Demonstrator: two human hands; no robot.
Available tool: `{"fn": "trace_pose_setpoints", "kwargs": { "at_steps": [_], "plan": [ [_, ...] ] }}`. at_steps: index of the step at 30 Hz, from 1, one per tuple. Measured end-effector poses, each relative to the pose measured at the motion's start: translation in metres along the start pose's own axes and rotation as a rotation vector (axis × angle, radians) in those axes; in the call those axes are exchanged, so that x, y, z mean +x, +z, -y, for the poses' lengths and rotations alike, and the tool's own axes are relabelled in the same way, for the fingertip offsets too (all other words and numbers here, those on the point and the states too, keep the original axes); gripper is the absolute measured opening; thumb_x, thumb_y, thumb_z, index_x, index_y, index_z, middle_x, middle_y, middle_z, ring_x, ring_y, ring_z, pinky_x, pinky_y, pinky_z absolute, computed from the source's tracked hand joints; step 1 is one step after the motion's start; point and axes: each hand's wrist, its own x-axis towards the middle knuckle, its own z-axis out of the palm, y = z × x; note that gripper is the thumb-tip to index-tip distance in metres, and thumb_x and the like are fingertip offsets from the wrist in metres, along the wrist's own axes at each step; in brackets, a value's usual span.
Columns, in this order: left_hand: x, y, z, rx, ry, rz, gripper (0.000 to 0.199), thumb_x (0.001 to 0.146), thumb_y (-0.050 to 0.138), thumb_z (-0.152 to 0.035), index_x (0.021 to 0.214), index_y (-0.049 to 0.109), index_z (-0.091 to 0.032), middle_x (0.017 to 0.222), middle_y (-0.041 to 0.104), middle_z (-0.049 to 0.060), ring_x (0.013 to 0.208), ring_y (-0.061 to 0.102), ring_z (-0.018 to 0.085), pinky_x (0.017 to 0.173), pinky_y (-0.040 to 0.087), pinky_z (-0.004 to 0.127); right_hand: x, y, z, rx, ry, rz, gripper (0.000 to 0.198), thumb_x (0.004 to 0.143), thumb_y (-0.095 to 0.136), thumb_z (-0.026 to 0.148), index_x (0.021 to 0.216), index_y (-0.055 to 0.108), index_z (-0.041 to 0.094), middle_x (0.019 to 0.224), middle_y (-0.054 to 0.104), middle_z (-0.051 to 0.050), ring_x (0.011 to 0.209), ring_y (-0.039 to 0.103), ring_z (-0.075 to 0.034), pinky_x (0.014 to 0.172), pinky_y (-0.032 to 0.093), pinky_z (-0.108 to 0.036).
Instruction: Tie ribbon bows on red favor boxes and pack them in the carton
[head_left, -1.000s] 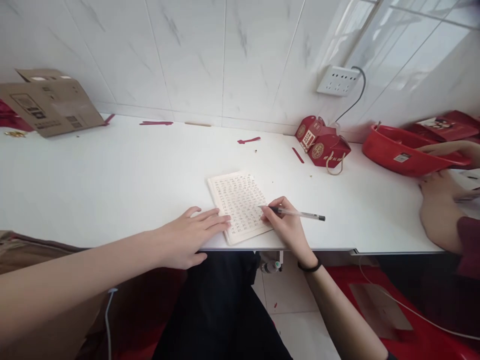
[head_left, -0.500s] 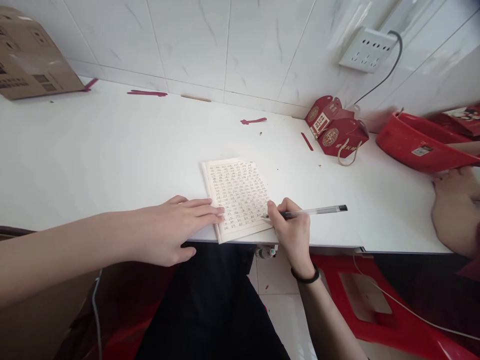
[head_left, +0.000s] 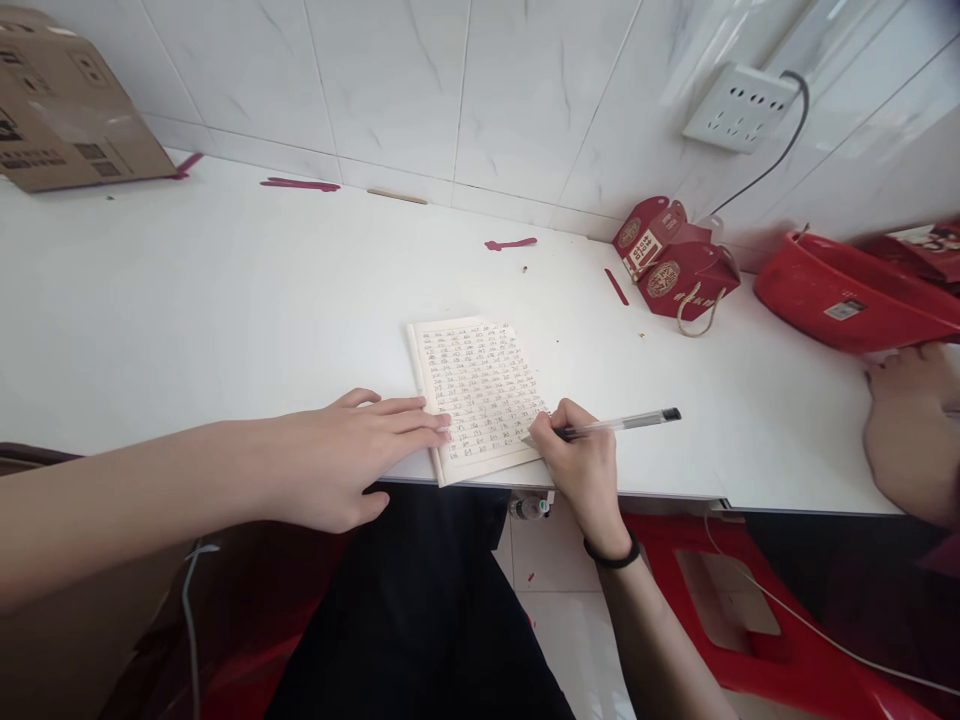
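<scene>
A small notebook [head_left: 480, 390] lies at the front edge of the white table, its page filled with rows of handwritten numbers. My left hand [head_left: 367, 450] rests flat with fingers stretched out, the fingertips on the notebook's left side and the thumb apart near the table edge. In my right hand [head_left: 581, 450] is a pen [head_left: 637, 420] with a clear barrel and a black end, pinched between thumb and fingers. Its tip is at the lower right of the page, by the last written row. A black band [head_left: 613, 552] circles my right wrist.
Red gift boxes [head_left: 679, 265] and a red basin [head_left: 847, 295] stand at the back right, below a wall socket [head_left: 742, 108]. Another person's arm [head_left: 911, 430] rests on the table at the far right. A cardboard box [head_left: 75, 110] sits at the back left.
My right hand and the pen have shifted very slightly left along the bottom rows. My left hand stays on the notebook. The whole view has tilted a little.
</scene>
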Motion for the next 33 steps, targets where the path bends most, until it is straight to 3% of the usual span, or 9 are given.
{"fn": "trace_pose_setpoints", "kwargs": {
  "at_steps": [12,21,26,30,33],
  "plan": [
    [0.0,0.0,-0.002,0.024,-0.027,0.043,0.072,0.074,0.052,-0.022,0.141,0.026,-0.026,0.148,0.026,0.002,0.137,0.017,0.027,0.109,0.015,0.047,0.0,0.002,-0.001,0.016,0.057,-0.048,0.032,0.074,0.047,0.027,0.055,0.022,0.02,0.052,0.02,0.006,0.05,0.02,-0.009,0.043,0.02,-0.02],
    [0.0,-0.001,-0.004,-0.001,-0.029,0.032,0.074,0.071,0.053,-0.02,0.14,0.027,-0.026,0.147,0.028,0.003,0.137,0.018,0.028,0.11,0.015,0.048,-0.002,0.001,0.0,0.017,0.013,-0.049,0.032,0.072,0.047,0.024,0.055,0.02,0.02,0.051,0.018,0.006,0.048,0.019,-0.008,0.042,0.019,-0.02],
    [0.0,-0.005,-0.006,0.003,-0.038,0.048,0.074,0.07,0.053,-0.019,0.14,0.028,-0.023,0.147,0.026,0.005,0.137,0.016,0.027,0.109,0.014,0.051,0.002,0.0,-0.004,0.386,0.197,-0.137,0.038,0.076,0.059,0.033,0.055,0.03,0.02,0.044,0.032,0.007,0.042,0.033,-0.008,0.039,0.026,-0.019],
    [-0.004,-0.007,-0.01,-0.009,-0.006,0.012,0.074,0.068,0.056,-0.02,0.138,0.033,-0.021,0.147,0.027,0.007,0.136,0.022,0.029,0.108,0.019,0.054,0.006,0.001,-0.003,0.794,0.285,-0.22,0.05,0.067,0.072,0.046,0.056,0.031,0.02,0.042,0.028,0.009,0.036,0.026,-0.005,0.033,0.021,-0.016],
    [-0.007,-0.009,-0.012,0.003,0.039,-0.012,0.074,0.068,0.059,-0.025,0.137,0.033,-0.019,0.146,0.028,0.008,0.134,0.025,0.03,0.105,0.025,0.055,0.008,0.002,-0.001,0.955,0.369,-0.245,0.051,0.056,0.08,0.046,0.056,0.037,0.018,0.043,0.029,0.01,0.036,0.024,-0.004,0.03,0.02,-0.014]
  ]
}}
